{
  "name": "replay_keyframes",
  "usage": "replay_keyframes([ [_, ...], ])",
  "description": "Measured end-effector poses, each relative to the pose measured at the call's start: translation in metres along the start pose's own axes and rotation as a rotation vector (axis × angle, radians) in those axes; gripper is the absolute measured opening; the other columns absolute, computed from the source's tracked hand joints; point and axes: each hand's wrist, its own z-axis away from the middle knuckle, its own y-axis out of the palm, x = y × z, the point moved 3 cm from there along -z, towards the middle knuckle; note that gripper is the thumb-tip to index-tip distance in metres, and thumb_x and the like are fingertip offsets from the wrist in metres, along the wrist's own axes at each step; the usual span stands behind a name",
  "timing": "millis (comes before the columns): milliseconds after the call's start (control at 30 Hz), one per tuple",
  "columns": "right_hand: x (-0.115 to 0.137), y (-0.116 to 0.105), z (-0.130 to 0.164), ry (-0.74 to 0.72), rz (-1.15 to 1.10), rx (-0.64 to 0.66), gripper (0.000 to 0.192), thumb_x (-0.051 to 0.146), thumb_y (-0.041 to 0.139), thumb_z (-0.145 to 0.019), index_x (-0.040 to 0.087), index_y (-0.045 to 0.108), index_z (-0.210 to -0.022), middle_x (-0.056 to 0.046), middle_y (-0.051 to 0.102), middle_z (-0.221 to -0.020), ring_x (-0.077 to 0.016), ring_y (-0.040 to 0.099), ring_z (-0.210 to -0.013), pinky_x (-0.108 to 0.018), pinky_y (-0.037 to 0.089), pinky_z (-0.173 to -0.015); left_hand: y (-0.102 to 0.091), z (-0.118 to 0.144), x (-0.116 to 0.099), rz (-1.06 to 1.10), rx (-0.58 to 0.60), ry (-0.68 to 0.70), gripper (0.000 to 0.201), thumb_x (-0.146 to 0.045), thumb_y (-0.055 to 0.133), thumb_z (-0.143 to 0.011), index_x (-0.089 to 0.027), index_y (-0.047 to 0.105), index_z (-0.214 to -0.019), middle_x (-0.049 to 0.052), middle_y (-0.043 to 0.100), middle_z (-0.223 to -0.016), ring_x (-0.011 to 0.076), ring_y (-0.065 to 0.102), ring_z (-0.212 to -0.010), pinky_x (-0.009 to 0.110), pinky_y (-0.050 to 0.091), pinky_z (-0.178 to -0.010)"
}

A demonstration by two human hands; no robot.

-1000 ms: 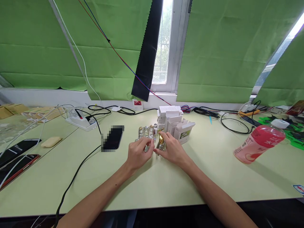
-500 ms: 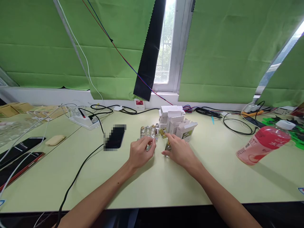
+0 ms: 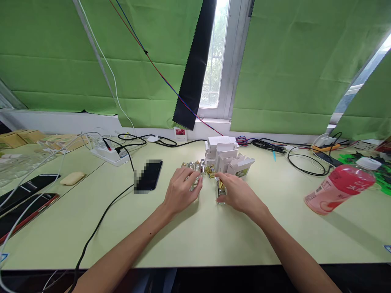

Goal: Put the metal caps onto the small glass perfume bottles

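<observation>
Far out to the left of both hands, two dark phones (image 3: 26,195) lie flat near the edge of the pale green desk (image 3: 189,240), with a small beige case (image 3: 72,178) just beyond them and a white power strip (image 3: 108,154) further back, its black cable (image 3: 100,219) trailing toward the near edge. A blurred dark phone (image 3: 148,175) lies just left of the left hand.

The left hand (image 3: 181,192) reaches forward from a bare forearm, palm down, fingers curled over the front of a row of small silver bottles (image 3: 193,167); its grip is closed round one of them, though the fingers hide exactly how. The rest of the row stands upright just behind its knuckles.

Just to its right, and apart from it, the right hand (image 3: 240,194) lies palm down with the wrist low to the desk. Its thumb and forefinger pinch a small gold-topped bottle (image 3: 220,190), which stands on the desk at the fingertips. A few loose gold caps (image 3: 210,171) lie between the two hands, a little behind.

Directly behind the right grip stands a cluster of small white cartons (image 3: 227,156), some with flaps open. Further right, black cables (image 3: 293,156) loop across the desk, and a pink drink bottle (image 3: 337,188) stands well apart.
</observation>
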Motion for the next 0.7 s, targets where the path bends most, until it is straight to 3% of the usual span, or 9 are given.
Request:
replay_keyframes([
  [133,0.001,-0.001,0.001,0.01,0.036,0.013,0.054,0.019,0.079,-0.078,0.025,0.054,-0.125,-0.008,0.064,-0.12,-0.0291,0.063,-0.107,-0.031,0.043,-0.075,-0.005,-0.011,0.013,0.04,0.067,-0.123,0.011,-0.018,0.054,-0.092,-0.018,0.063,-0.085,0.006,0.065,-0.085,0.0195,0.056,-0.081,0.035,0.048,-0.078],
  [233,0.002,-0.002,0.001,0.003,0.044,0.029,0.053,0.02,0.078,-0.079,0.025,0.054,-0.126,-0.008,0.064,-0.121,-0.0291,0.063,-0.108,-0.031,0.043,-0.075,-0.005,-0.02,0.019,0.079,0.236,-0.191,0.013,-0.02,0.053,-0.092,-0.018,0.064,-0.086,0.006,0.066,-0.086,0.0204,0.057,-0.083,0.034,0.048,-0.076],
  [300,0.003,-0.003,0.001,0.006,0.043,0.034,0.054,0.02,0.078,-0.078,0.025,0.053,-0.126,-0.009,0.064,-0.122,-0.0295,0.062,-0.11,-0.031,0.043,-0.075,-0.002,-0.029,0.016,0.102,0.372,-0.151,0.014,-0.021,0.054,-0.092,-0.018,0.067,-0.089,0.006,0.068,-0.087,0.0215,0.059,-0.086,0.035,0.048,-0.079],
  [400,0.004,-0.003,0.001,0.015,0.045,0.04,0.057,0.019,0.077,-0.078,0.024,0.051,-0.128,-0.009,0.065,-0.121,-0.0298,0.061,-0.114,-0.03,0.042,-0.075,0.013,-0.044,0.006,0.156,0.651,-0.145,0.014,-0.021,0.058,-0.089,-0.021,0.072,-0.092,0.006,0.071,-0.09,0.0218,0.062,-0.087,0.032,0.047,-0.074],
  [500,0.003,-0.003,0.0,0.05,0.056,0.045,0.058,0.02,0.077,-0.078,0.022,0.049,-0.129,-0.009,0.067,-0.116,-0.0299,0.062,-0.11,-0.029,0.04,-0.072,0.036,-0.059,-0.002,0.197,0.88,-0.22,0.016,-0.022,0.061,-0.084,-0.023,0.076,-0.092,0.004,0.072,-0.08,0.0203,0.064,-0.076,0.029,0.044,-0.063],
  [700,0.0,0.001,0.0,0.102,0.059,0.03,0.062,0.024,0.08,-0.075,0.019,0.046,-0.127,-0.009,0.069,-0.109,-0.0302,0.065,-0.103,-0.028,0.037,-0.066,0.077,-0.08,-0.003,0.135,1.086,-0.276,0.014,-0.014,0.067,-0.069,-0.018,0.077,-0.078,0.006,0.07,-0.07,0.0199,0.062,-0.064,0.028,0.041,-0.055],
])
